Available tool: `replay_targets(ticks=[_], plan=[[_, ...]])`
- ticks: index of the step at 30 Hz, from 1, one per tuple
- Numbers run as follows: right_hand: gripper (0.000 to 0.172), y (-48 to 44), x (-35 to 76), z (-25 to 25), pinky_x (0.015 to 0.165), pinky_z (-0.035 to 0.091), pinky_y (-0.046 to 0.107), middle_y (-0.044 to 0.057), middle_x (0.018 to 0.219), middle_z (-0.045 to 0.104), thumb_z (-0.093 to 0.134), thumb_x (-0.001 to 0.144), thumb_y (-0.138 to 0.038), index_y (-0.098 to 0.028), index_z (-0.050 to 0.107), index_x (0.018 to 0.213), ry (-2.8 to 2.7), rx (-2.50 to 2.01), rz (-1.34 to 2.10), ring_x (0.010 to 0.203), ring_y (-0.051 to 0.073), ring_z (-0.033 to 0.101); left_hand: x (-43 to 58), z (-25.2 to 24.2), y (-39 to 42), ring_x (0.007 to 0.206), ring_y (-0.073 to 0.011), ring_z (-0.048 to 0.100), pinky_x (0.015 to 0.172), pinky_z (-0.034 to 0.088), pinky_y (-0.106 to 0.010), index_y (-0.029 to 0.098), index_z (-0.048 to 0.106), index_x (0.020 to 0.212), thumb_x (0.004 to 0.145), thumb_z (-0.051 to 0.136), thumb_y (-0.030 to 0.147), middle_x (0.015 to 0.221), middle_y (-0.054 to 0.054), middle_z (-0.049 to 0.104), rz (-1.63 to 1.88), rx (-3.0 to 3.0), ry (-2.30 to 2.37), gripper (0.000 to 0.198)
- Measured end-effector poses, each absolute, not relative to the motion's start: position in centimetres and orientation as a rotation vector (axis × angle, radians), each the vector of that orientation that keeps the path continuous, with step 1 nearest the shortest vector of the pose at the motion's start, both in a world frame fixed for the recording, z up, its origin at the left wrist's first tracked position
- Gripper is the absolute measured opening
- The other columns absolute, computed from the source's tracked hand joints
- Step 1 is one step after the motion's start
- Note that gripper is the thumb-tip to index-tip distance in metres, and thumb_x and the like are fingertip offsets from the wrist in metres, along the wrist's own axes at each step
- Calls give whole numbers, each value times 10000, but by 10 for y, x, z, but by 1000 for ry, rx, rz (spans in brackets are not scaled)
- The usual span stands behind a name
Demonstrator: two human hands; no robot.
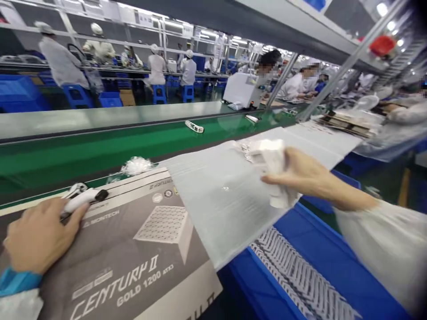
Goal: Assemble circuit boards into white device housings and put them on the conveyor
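My left hand (42,233) rests on a grey printed carton (133,253) at the lower left, fingers curled around a white handheld tool with a black tip (83,199). My right hand (300,175) reaches in from the right over a stack of white foam sheets (223,195) and grips a small white plastic-wrapped item (271,162). The foam sheets overlap the carton's right end.
A green conveyor belt (100,146) runs behind the carton, with small white parts (194,126) on it. A crumpled clear bag (136,166) lies at the belt's edge. A blue bin (313,271) with packed parts sits below right. Other workers sit along the line.
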State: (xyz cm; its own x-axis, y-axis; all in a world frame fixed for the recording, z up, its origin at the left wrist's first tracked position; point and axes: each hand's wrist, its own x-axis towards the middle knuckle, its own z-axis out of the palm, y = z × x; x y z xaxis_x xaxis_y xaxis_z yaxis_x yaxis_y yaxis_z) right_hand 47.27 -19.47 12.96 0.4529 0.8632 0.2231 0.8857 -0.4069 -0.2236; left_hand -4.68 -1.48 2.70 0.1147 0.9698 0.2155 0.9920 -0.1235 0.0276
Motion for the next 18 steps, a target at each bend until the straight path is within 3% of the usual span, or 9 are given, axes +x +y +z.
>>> replay_targets(ticks=[1, 6, 10, 13, 15, 18], plan=[[458, -159, 449, 136, 582, 473, 342, 78, 831, 662, 770, 613, -461, -172, 593, 920, -1662, -2391, -53, 688, 232, 622, -48, 24, -16, 1036, -347, 552, 782, 437, -446, 241, 581, 959, 925, 316, 555, 1021, -59, 681, -242, -2191, -1939, 412], [748, -44, 369, 100, 783, 493, 357, 186, 1137, 616, 785, 583, -535, -104, 567, 1153, -1942, -2503, 177, 967, 298, 619, -53, 13, -18, 1013, -316, 583, 787, 435, -410, 198, 604, 1054, 947, 328, 502, 1135, -102, 663, -348, -2159, -1765, 425], [911, -30, 356, 62, 934, 473, 390, 222, 1255, 576, 785, 603, -551, -91, 488, 1331, -2029, -2514, 324, 1150, 339, 574, -65, 3, -12, 1058, -343, 580, 819, 428, -439, 197, 634, 1053, 936, 402, 489, 1169, -126, 648, -536, -2296, -1731, 392], [1069, -40, 362, 60, 1021, 422, 482, 243, 1446, 430, 767, 600, -598, -127, 340, 1459, -2014, -2523, 259, 1312, 396, 447, -67, 4, -8, 1131, -364, 552, 861, 424, -464, 194, 664, 1000, 911, 472, 446, 1266, -134, 608, -687, -2314, -1721, 329], [1056, -46, 364, 69, 1035, 403, 530, 225, 1492, 382, 753, 619, -587, -162, 310, 1478, -1959, -2430, 111, 1357, 414, 387, -66, 11, -10, 1202, -371, 516, 914, 410, -472, 191, 669, 959, 898, 503, 425, 1330, -133, 573, -852, -2285, -1704, 294], [737, -48, 344, 86, 978, 462, 504, 170, 1338, 552, 666, 742, -535, -209, 463, 1372, -1875, -2135, 125, 1224, 350, 528, -62, 31, -20, 1104, -319, 592, 872, 440, -416, 209, 644, 983, 895, 528, 452, 1221, -110, 648, -1207, -2240, -1829, 284]])
